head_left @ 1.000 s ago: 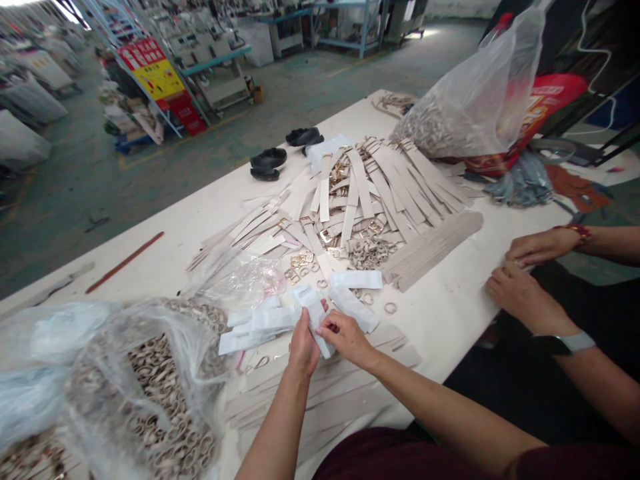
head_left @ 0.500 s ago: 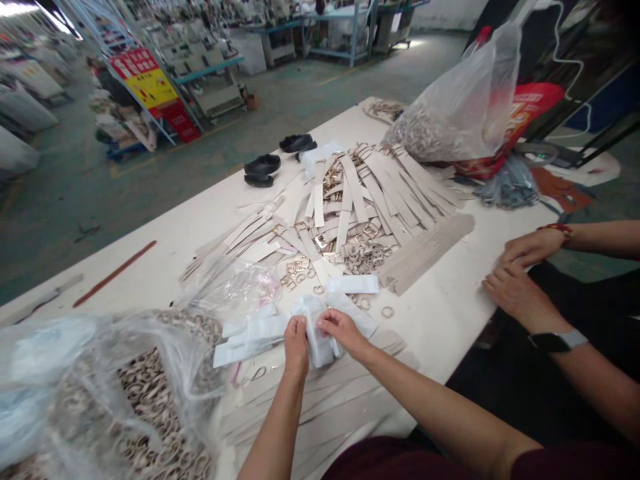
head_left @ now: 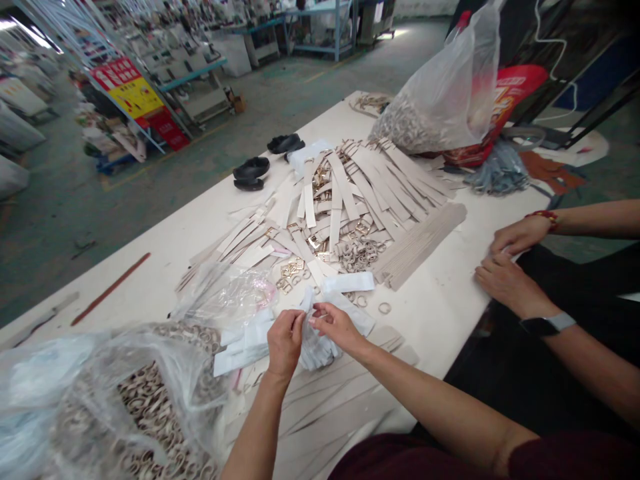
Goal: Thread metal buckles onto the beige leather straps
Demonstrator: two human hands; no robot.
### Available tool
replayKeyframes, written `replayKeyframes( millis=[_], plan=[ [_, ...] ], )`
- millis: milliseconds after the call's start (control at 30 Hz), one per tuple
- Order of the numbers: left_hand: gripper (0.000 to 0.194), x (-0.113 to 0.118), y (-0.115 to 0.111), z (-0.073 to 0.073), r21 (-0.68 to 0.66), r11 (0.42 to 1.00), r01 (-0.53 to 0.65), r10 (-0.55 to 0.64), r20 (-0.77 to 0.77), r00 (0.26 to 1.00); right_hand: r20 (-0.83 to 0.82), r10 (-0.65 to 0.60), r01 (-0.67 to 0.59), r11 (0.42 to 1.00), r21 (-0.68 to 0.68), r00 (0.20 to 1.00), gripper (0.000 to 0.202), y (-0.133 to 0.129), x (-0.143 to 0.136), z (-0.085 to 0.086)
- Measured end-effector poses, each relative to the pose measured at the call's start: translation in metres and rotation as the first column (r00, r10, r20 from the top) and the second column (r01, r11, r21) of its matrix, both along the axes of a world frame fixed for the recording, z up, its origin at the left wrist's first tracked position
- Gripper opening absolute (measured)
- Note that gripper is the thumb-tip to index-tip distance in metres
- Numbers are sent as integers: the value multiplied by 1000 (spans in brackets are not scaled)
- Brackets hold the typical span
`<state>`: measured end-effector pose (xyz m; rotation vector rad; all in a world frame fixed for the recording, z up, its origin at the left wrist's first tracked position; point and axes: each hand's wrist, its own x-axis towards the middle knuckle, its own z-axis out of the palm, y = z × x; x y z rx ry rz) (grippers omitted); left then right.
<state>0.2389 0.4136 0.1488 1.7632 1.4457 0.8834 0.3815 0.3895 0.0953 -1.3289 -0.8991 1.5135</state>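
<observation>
My left hand [head_left: 285,341] is closed in a pinch at the edge of a thin, pale bluish-white film piece [head_left: 308,300]. Facing it, my right hand [head_left: 339,328] has thumb and fingertips drawn together on the same film; its other fingers are curled. Below both hands lies a crumpled bunch of the same film [head_left: 319,353]. A folded film strip [head_left: 349,283] rests just beyond my right hand, and more flat strips [head_left: 245,347] lie left of my left hand. Beige flat straps [head_left: 340,407] are spread under my forearms.
Left stands a clear bag of beige loops [head_left: 155,407]. Ahead are piled beige straps with gold buckles [head_left: 345,193], a stacked strap bundle [head_left: 423,243], loose buckles [head_left: 290,272] and rings [head_left: 384,308]. A co-worker's hands [head_left: 515,267] are at the right table edge.
My left hand has moved left and slightly up, away from the bunch, with film between the hands. My right hand has shifted slightly up and left. The view has turned a little.
</observation>
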Motion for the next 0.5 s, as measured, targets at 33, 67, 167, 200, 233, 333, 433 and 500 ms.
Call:
replayKeyframes(
  millis=[33,67,167,200,233,333,433,500],
  plan=[
    [13,3,0,-2,-78,997,-21,27,83,996,-51,10,-10,1000,-2,999,46,2,-1,0],
    [14,6,0,-5,-166,985,-39,67,164,984,-106,21,-21,1000,1,994,43,3,-3,0],
    [20,13,1,-22,-359,930,-84,203,310,929,-253,43,-43,999,5,967,37,4,-9,-4],
    [22,13,2,-29,-386,917,-102,239,328,914,-299,40,-43,999,-6,953,36,3,-11,-7],
    [24,12,3,-36,-403,907,-125,276,342,898,-337,24,-31,999,-17,941,35,1,-11,-9],
    [30,4,5,-46,-464,862,-202,410,407,816,-430,-60,48,998,-39,901,36,-3,-8,-17],
    [32,2,4,-36,-502,843,-195,458,478,750,-444,-57,35,998,-57,894,34,-2,1,-18],
    [28,7,2,-20,-514,853,-89,412,560,719,-417,-19,-16,997,-79,909,36,2,4,-17]
  ],
)
